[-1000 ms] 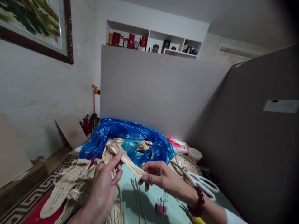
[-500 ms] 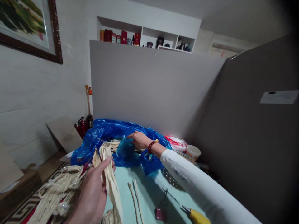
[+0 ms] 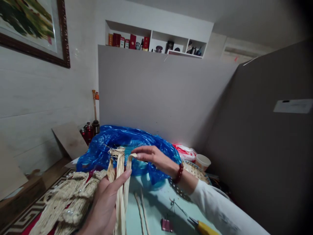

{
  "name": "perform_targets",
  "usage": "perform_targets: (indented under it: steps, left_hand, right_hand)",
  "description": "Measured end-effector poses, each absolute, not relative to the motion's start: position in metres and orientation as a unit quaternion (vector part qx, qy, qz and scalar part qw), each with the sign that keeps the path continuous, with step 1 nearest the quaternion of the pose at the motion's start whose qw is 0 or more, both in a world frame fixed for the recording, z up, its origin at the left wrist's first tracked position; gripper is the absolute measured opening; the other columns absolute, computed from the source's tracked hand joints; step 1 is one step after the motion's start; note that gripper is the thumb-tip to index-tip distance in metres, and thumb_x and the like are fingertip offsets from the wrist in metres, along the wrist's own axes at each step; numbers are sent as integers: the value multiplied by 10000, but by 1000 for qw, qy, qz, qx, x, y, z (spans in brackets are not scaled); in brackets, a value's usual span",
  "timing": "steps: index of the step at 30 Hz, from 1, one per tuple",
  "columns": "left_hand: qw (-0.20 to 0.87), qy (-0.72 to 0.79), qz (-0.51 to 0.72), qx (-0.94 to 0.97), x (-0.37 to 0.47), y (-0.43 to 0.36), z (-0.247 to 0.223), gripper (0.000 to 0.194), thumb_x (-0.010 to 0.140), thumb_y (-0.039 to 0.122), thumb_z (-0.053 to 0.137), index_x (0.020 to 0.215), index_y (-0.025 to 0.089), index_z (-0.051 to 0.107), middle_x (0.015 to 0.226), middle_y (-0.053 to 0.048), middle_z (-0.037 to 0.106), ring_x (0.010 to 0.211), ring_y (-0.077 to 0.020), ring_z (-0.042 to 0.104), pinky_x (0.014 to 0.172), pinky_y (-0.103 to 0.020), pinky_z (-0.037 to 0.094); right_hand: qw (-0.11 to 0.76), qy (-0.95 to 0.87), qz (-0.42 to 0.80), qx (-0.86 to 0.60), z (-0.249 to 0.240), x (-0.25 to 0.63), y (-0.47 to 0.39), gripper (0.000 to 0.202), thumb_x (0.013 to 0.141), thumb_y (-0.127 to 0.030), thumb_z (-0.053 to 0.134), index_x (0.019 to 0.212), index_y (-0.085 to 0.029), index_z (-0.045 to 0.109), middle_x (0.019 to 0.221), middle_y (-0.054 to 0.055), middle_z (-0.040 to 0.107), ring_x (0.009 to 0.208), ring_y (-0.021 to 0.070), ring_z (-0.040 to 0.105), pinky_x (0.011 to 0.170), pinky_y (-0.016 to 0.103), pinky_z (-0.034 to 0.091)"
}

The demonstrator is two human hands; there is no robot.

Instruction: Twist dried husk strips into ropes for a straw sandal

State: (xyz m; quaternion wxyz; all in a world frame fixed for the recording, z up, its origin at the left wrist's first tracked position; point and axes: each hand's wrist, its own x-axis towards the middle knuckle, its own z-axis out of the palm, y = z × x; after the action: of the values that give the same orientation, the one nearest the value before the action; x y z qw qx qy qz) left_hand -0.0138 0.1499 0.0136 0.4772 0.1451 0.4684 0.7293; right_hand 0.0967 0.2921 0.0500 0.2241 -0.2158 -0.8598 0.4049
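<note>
My left hand (image 3: pixel 105 199) is closed around a bunch of pale, flat, husk-like strips (image 3: pixel 120 182), thumb pressed on top, their lower ends hanging down over the table. At the upper end of one strip, my right hand (image 3: pixel 158 160), with a dark red bead bracelet on its wrist, pinches the strip between thumb and fingers. Just behind both hands lies a crumpled blue plastic bag (image 3: pixel 146 135), open toward me, with frayed pale fibres (image 3: pixel 117 150) at its mouth. Two twisted cords (image 3: pixel 140 212) lie on the pale green table surface (image 3: pixel 154 204) beside the bunch.
Braided cord bundles (image 3: pixel 70 192) are heaped at the left. Yellow-handled pliers (image 3: pixel 205 227), a maroon clip (image 3: pixel 167 225) and a thin metal tool (image 3: pixel 174 203) lie front right. Behind my right arm are a woven basket (image 3: pixel 195 171) and a pale tub (image 3: pixel 202 160). A grey partition (image 3: pixel 161 91) stands behind.
My right hand has come away from the bag toward my left hand and now pinches one strip's end. The strips in my left hand have spread apart.
</note>
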Motion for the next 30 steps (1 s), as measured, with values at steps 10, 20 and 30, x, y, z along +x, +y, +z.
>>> perform_targets:
  steps: [10, 20, 30]
  left_hand:
    - [514, 465, 695, 191, -7, 141, 16, 188, 699, 199, 802, 865, 156, 724, 673, -15, 694, 602, -151, 649, 572, -213, 541]
    - [522, 428, 711, 197, -33, 189, 45, 257, 930, 149, 525, 698, 105, 626, 493, 69, 412, 368, -40, 363, 314, -136, 287]
    - [430, 493, 753, 72, -76, 288, 39, 335, 916, 321, 601, 1219, 181, 571, 1225, -87, 615, 999, -231, 642, 826, -439, 556]
  right_hand:
    - [362, -640, 642, -217, 41, 117, 232, 244, 783, -408, 696, 756, -168, 666, 773, 21, 661, 678, 100, 558, 692, 241, 427]
    - [420, -560, 662, -267, 49, 145, 259, 321, 635, -387, 827, 664, -143, 620, 614, -36, 537, 526, 68, 394, 524, 227, 316]
    - [437, -557, 641, -296, 52, 172, 268, 374, 680, -419, 784, 616, -166, 516, 560, -71, 402, 499, 64, 324, 487, 224, 256]
